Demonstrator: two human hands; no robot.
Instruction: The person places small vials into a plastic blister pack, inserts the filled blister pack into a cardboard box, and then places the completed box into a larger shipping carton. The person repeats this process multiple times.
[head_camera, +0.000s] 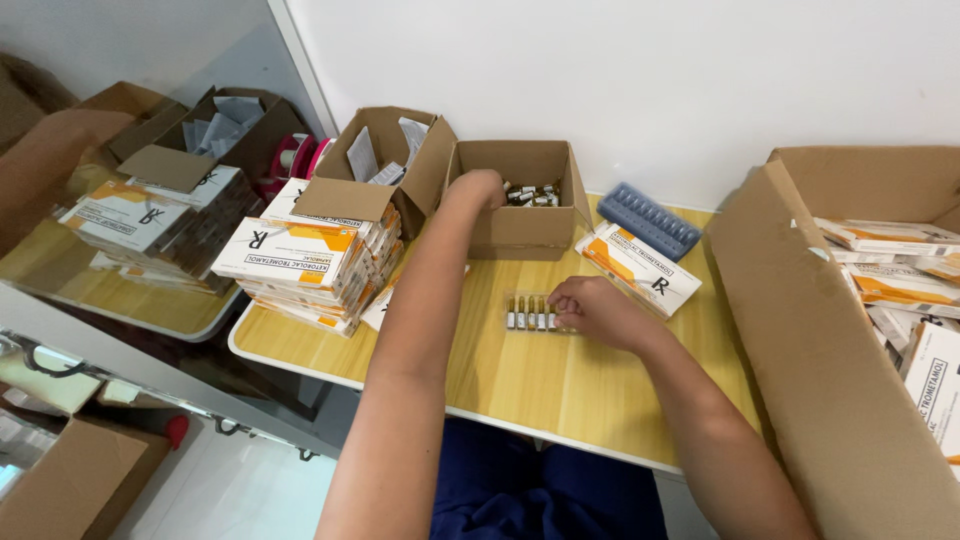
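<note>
A stack of white-and-orange cartons (300, 255) stands at the left; the left hand (478, 188) dips into the small cardboard box (520, 205) of loose ampoules (530, 195), its grip hidden; the right hand (590, 310), fingers curled, steadies a clear tray (527, 314), seemingly part-filled, so more filling probably remains

I see a yellow wooden table (560, 385) that carries two open cartons (520, 215), a stack of white-orange boxes (300, 265), one flat box (640, 268), a blue tray (648, 220), a row of ampoules (528, 314) and a big carton (800, 340).
</note>
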